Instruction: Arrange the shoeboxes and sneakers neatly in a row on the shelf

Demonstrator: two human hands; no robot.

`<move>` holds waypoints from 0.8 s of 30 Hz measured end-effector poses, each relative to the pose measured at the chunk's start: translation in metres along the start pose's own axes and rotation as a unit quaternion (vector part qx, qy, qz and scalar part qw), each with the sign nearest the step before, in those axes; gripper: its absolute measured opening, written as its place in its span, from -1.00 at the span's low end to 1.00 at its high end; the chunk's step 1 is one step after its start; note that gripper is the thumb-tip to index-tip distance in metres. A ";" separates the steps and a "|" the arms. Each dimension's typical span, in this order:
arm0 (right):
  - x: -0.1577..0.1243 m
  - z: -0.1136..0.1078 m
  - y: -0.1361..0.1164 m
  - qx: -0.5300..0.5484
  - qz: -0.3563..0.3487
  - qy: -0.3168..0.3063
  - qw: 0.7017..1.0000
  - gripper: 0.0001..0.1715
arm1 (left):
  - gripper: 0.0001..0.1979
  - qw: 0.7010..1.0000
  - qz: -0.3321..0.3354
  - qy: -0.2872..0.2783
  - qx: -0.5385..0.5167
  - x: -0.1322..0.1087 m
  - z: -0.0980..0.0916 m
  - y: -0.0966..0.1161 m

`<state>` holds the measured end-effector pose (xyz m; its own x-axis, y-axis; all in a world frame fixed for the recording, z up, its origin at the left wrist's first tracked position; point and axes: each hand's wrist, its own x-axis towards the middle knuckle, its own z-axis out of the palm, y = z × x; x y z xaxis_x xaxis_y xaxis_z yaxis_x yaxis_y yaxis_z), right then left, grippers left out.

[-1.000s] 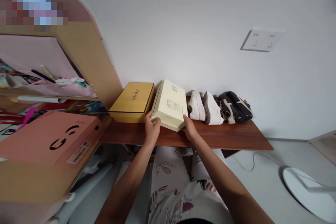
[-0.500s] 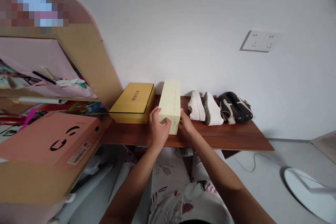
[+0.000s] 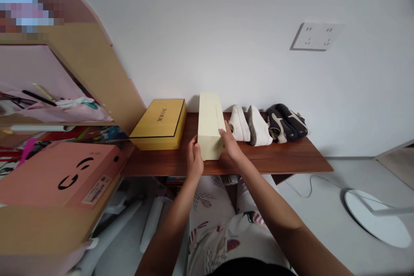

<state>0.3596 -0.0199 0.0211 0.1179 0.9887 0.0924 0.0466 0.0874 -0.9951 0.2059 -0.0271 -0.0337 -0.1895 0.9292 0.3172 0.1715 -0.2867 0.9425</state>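
Observation:
A cream shoebox with faint small lettering stands on the brown wooden shelf board, its narrow end toward me. My left hand is closed on the box's left side near the front, some fingers hidden behind it. On the opposite side my right hand grips the right edge, thumb over the top. Left of the box lies a yellow shoebox marked MMOX. To its right sit a pair of white sneakers and a pair of black shoes with pale stripes.
A pink box rests on a tan shelf unit at the left, with cluttered compartments behind. On the wall at right is a socket plate. A white round base and a cable are on the floor.
My left hand has slid from the box's front top corner down its left side. My right thumb now rests on the top edge. The box has turned slightly, and the view has shifted.

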 end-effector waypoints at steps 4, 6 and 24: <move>-0.002 -0.018 0.010 0.010 -0.034 0.036 0.999 -0.17 | -0.62 0.991 -0.130 -0.008 -0.016 0.007 0.005 -0.018; -0.002 -0.028 0.016 0.013 -0.041 0.042 0.998 -0.16 | -0.67 0.968 -0.231 0.005 -0.096 0.007 0.010 -0.020; -0.014 -0.026 0.041 0.010 -0.015 0.021 1.000 -0.21 | -0.70 0.910 -0.314 0.106 -0.250 0.022 -0.011 0.001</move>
<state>0.3853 -0.0331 -0.0198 0.1594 0.9796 0.1222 0.0299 0.1190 -0.9924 0.1912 -0.0097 -0.0250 -0.2891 0.8958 -0.3375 -0.4858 0.1665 0.8581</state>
